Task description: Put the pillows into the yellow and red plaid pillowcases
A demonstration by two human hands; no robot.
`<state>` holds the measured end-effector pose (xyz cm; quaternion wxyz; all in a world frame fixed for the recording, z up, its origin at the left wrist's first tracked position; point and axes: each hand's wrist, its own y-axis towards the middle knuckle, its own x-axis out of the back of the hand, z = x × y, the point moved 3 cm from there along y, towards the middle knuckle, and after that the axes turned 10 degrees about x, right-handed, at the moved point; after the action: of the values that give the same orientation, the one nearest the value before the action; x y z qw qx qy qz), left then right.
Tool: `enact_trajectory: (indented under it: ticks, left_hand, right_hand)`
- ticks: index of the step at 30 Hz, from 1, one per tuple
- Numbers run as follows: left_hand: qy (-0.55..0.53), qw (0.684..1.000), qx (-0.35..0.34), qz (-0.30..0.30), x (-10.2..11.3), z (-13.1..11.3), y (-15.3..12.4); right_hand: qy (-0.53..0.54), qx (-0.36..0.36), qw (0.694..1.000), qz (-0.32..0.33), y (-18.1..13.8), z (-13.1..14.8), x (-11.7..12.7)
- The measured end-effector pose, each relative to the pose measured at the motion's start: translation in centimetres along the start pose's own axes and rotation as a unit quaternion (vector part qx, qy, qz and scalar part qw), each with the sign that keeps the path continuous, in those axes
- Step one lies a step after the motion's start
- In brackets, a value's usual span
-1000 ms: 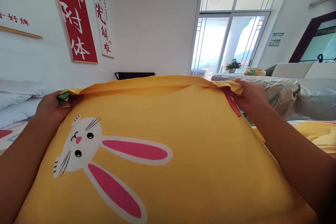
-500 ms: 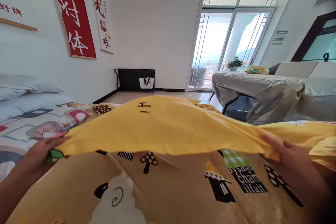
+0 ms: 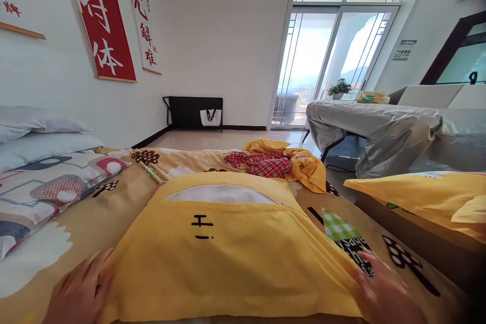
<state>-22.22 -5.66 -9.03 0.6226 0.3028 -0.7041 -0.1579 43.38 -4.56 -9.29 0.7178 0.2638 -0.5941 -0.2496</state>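
A yellow pillowcase (image 3: 228, 258) with black "Hi" lettering lies spread in front of me on the bed. Through a curved opening near its far edge shows white material (image 3: 224, 194), perhaps a pillow inside. At the near left corner, my left hand (image 3: 81, 286) has its fingers curled on the fabric edge. My right hand (image 3: 387, 288) is at the near right corner, pinching the side edge with one finger raised. The fabric hides some fingertips.
Tan patterned bedding (image 3: 125, 212) covers the bed. Beyond the pillowcase lie a bunched yellow cloth (image 3: 309, 167) and a red checked cloth (image 3: 266, 162). Another yellow pillow (image 3: 425, 192) is at right, pillows (image 3: 49, 144) at left. A plastic-covered table (image 3: 379, 121) stands behind.
The yellow pillowcase has come down from mid-air onto the bed, now flat with its opening showing. Both hands have moved lower and nearer, staying at its sides.
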Motion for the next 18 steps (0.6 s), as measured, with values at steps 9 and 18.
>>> enact_trajectory:
  ticks: [9, 18]
  left_hand:
    - [-0.001, 0.981, -0.167, 0.098, -3.6, -12.5, 1.3]
    - [0.05, 0.974, -0.018, 0.22, -7.8, -2.1, -2.5]
  right_hand:
    - [0.053, 0.216, 0.958, 0.18, 2.0, 11.5, -5.7]
    - [-0.001, 0.042, 0.968, 0.247, -2.7, 3.0, -7.6]
